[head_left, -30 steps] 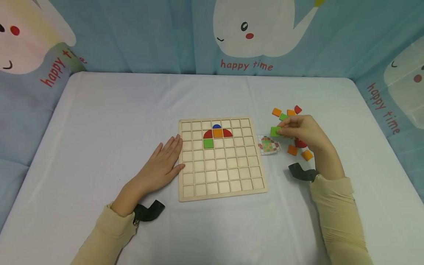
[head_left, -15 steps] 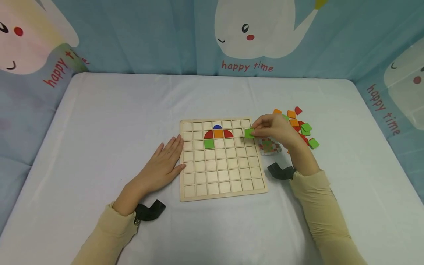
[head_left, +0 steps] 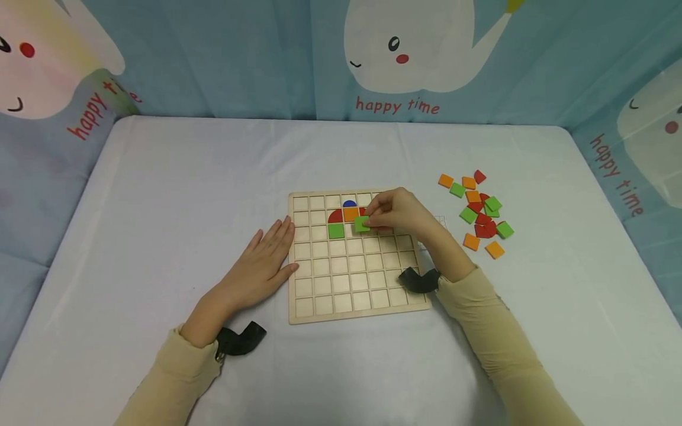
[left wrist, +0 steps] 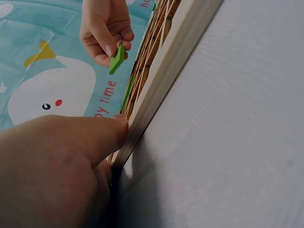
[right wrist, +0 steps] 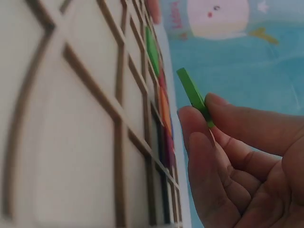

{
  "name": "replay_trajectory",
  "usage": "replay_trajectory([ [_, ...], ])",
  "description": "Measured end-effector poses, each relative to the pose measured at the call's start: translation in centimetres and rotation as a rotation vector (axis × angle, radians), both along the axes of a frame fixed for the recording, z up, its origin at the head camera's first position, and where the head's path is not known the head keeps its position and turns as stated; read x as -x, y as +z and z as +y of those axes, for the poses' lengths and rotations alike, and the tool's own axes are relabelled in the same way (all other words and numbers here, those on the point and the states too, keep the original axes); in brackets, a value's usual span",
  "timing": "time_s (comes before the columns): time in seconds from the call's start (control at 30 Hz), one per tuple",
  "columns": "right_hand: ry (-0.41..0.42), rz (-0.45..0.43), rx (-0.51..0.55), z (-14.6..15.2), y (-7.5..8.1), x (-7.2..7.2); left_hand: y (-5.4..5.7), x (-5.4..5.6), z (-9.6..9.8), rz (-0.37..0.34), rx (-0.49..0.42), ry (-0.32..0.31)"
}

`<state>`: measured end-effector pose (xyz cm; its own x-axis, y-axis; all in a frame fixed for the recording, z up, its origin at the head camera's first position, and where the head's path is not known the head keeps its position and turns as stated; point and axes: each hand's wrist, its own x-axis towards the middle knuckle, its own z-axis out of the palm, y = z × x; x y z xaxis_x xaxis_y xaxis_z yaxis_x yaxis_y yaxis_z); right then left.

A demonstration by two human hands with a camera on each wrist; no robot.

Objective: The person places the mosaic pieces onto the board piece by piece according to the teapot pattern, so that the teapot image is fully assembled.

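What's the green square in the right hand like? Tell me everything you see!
The green tile is a thin, flat, bright green square with a plain top. It looks hard, but I can't tell whether it is wood or plastic. It is pinched at one side in the grip of the right hand, and nothing else touches it. It hangs in the air above the board, slightly tilted, its free edge nearer the board.

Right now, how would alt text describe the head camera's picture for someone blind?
A person's right hand pinches a green square tile over a partly filled wooden grid board, while the left hand rests at its left edge. Loose red, orange and green tiles lie right of it on white cloth.
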<state>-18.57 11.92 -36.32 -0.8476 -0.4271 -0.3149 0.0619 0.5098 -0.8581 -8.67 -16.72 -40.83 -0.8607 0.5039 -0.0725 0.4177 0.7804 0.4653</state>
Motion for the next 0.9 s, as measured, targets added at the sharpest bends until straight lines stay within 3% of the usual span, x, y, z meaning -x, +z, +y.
replay_trajectory([
  [0.17, 0.002, -0.02, -0.019, -0.6, -0.8, 0.0, -0.1, 0.0, 0.1, -0.007, 0.004, 0.0],
  [0.5, 0.032, 0.131, -0.067, -0.9, -1.2, -0.2, -0.3, 0.1, 0.0, -0.005, 0.014, -0.001],
  [0.9, 0.036, 0.122, -0.05, -1.0, -1.1, -0.3, -0.3, 0.1, 0.1, -0.002, 0.01, 0.002],
])
